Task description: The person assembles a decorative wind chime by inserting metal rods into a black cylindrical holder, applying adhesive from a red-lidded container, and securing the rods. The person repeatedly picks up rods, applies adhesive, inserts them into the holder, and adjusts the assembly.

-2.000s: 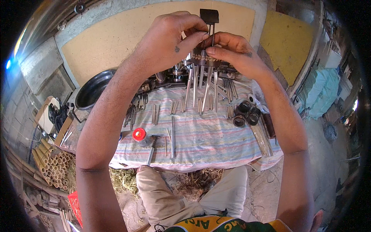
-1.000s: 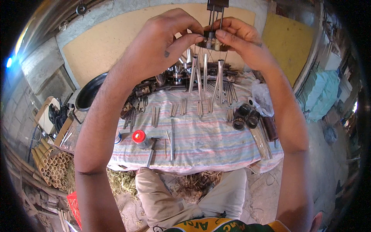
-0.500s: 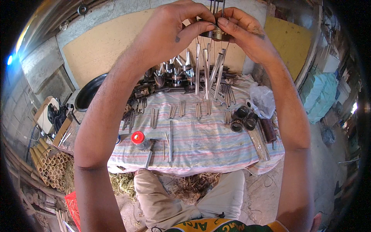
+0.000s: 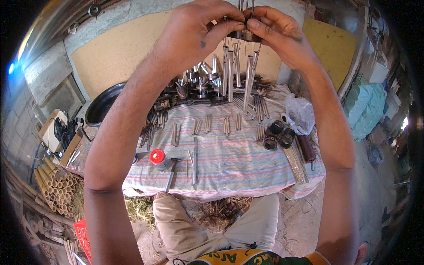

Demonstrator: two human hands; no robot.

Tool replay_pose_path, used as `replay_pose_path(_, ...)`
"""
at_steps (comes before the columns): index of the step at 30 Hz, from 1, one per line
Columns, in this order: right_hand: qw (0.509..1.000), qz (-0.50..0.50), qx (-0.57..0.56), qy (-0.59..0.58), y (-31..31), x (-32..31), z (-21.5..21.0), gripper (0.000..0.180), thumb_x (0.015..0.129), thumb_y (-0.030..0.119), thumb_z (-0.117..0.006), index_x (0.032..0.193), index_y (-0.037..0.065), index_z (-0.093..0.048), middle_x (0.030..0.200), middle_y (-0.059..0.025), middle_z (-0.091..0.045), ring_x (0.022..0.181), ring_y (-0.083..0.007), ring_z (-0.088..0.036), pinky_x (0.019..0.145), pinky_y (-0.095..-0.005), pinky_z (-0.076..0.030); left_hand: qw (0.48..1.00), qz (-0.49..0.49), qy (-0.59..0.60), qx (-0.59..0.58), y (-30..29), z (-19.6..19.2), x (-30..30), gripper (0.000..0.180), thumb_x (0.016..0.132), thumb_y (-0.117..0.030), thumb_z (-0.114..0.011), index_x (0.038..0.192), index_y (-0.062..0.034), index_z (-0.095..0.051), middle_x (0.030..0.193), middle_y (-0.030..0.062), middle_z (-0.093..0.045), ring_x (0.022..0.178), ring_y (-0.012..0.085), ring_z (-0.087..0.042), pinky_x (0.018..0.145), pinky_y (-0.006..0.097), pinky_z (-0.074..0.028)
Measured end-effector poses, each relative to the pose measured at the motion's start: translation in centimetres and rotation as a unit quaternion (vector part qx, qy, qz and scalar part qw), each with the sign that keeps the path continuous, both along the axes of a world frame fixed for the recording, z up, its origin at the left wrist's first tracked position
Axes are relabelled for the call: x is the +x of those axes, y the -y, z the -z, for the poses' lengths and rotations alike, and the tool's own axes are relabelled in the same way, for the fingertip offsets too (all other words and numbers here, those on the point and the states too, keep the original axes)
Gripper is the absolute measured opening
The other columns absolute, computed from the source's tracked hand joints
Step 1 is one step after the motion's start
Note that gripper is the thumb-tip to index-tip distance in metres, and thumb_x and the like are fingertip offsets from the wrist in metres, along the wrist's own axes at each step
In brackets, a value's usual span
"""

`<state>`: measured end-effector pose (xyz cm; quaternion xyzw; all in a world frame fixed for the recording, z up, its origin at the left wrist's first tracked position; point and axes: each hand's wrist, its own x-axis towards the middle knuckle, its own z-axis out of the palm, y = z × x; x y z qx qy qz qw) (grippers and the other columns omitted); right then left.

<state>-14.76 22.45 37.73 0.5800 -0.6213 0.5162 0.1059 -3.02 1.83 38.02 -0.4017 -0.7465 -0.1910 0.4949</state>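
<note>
Both my arms are raised, and between my hands hangs a wind chime (image 4: 230, 76) with several silver metal tubes on thin strings. Its dark ring-shaped top (image 4: 251, 35) is at my fingertips, partly covered by them. My left hand (image 4: 205, 26) pinches the near left side of the ring with thumb and forefinger. Opposite it, my right hand (image 4: 276, 33) grips the right side, thumb in front and fingers behind. Thin dark rods or cords rise from the ring past the upper picture edge. What lies right between the fingertips is too small to make out.
A striped cloth (image 4: 221, 170) covers the table. On it lie a red-lidded jar (image 4: 157, 157), a hammer (image 4: 172, 173), a metal tube (image 4: 195, 161), bundles of small tubes (image 4: 226, 126), dark rings (image 4: 278, 134) and a plastic bag (image 4: 299, 114). Bamboo pieces (image 4: 57, 190) are stacked at left.
The hanging tubes have swung and turned, and the ring has tilted and risen slightly. Both hands keep their hold, with only small shifts of the fingers.
</note>
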Motion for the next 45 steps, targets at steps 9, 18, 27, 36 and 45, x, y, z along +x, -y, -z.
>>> replay_pose_path(9, 0.998, -0.035, 0.004, 0.044, 0.2, 2.8, -0.9, 0.035, 0.088, 0.005, -0.075, 0.121, 0.002, -0.063, 0.114, -0.0079, -0.069, 0.106, -0.0175, -0.065, 0.094, -0.0324, -0.054, 0.999, -0.003, 0.030, 0.021, -0.3, -0.2, 0.6, 0.010, 0.090, -0.001, -0.069, 0.100, 0.0010, -0.071, 0.093, 0.0146, -0.070, 0.083, 0.0229, -0.069, 0.073, 0.032, -0.056)
replay_pose_path(18, 0.999, 0.032, 0.017, 0.036, 0.8, 3.0, -1.1, 0.032, 0.085, 0.005, -0.079, 0.113, 0.000, -0.065, 0.107, -0.0083, -0.069, 0.099, -0.0165, -0.066, 0.089, -0.0294, -0.054, 0.999, -0.022, -0.028, -0.021, 0.1, -0.3, -0.4, 0.010, 0.088, -0.002, -0.069, 0.097, 0.0001, -0.071, 0.088, 0.0151, -0.071, 0.082, 0.0287, -0.069, 0.074, 0.036, -0.054)
replay_pose_path(27, 0.993, 0.118, 0.022, 0.019, 1.0, 3.1, -2.8, 0.035, 0.081, 0.010, -0.083, 0.110, 0.001, -0.065, 0.102, -0.0081, -0.070, 0.098, -0.0147, -0.065, 0.088, -0.0292, -0.054, 0.983, -0.056, 0.043, 0.170, 0.6, 2.2, -0.9, 0.019, 0.093, -0.012, -0.069, 0.109, -0.0009, -0.068, 0.105, 0.0140, -0.069, 0.089, 0.0239, -0.068, 0.076, 0.033, -0.056)
replay_pose_path(36, 0.994, 0.105, -0.001, 0.009, 1.4, 0.4, -3.7, 0.032, 0.081, 0.013, -0.083, 0.107, 0.004, -0.065, 0.101, -0.0050, -0.070, 0.094, -0.0118, -0.064, 0.082, -0.0268, -0.053, 0.909, 0.023, 0.257, 0.328, 0.8, 7.8, -3.4, 0.027, 0.095, -0.022, -0.069, 0.107, 0.0024, -0.069, 0.083, 0.0050, -0.069, 0.067, 0.0080, -0.061, 0.059, 0.023, -0.051)
replay_pose_path(45, 0.995, 0.098, 0.000, 0.012, 1.2, 0.6, -3.7, 0.030, 0.083, 0.011, -0.080, 0.109, 0.005, -0.065, 0.103, -0.0052, -0.069, 0.093, -0.0117, -0.064, 0.081, -0.0267, -0.053, 0.872, 0.064, 0.365, 0.319, -1.4, 8.5, -3.6, 0.033, 0.094, -0.026, -0.072, 0.109, 0.0033, -0.069, 0.082, 0.0034, -0.067, 0.063, 0.0080, -0.058, 0.057, 0.025, -0.049)
